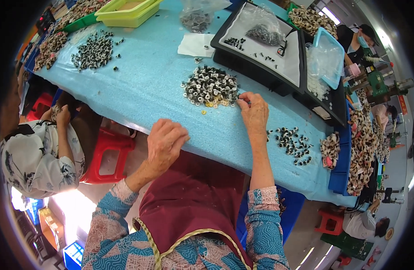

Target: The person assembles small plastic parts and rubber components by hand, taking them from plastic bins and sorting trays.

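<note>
A heap of small black and white ring-shaped parts [210, 85] lies on the blue table cover in front of me, with a few yellow rings [209, 104] at its near edge. My right hand [254, 110] is at the heap's right edge, thumb and forefinger pinched together; whatever is between them is too small to make out. Over the table's near edge, my left hand [165, 141] is closed with its fingers bunched, and they hide anything inside. To the right of my right forearm lie loose black and white parts [295, 145], spread apart.
A black tray [261, 63] with a bag of dark parts stands at the back right. Blue bins [337, 173] with spotted pieces line the right edge. Another dark heap [92, 50] and a yellow basket [126, 18] are far left. A person sits at left by a red stool [109, 155].
</note>
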Tool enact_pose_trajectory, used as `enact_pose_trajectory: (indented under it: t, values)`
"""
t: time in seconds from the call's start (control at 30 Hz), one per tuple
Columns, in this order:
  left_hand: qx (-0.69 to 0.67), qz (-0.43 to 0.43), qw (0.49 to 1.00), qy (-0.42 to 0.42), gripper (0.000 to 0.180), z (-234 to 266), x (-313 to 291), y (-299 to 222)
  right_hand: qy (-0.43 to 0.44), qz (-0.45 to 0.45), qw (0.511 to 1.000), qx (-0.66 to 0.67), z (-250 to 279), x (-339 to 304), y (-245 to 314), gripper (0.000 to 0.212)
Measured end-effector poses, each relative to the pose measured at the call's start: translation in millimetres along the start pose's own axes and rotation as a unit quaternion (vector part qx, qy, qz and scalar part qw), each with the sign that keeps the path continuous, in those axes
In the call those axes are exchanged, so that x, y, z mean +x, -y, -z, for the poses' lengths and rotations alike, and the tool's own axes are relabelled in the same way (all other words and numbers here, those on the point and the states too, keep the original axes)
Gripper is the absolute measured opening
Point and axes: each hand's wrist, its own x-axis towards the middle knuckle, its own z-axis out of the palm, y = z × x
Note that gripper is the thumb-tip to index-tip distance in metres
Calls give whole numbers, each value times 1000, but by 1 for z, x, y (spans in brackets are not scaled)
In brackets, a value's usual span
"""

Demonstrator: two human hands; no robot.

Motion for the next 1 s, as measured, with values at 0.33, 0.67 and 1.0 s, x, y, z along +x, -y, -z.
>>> enact_pose_trajectory:
  t: [0.33,0.67,1.0]
  values:
    - [46,60,994,76,11,-42,44,13,-12,28,998,58,5,-15,-5,10]
    - [1,68,997,45,9,-45,52,12,23,-144,859,492,24,-67,16,11]
    - [-280,196,930,137,3,-64,41,-33,24,-121,790,600,11,-97,19,13]
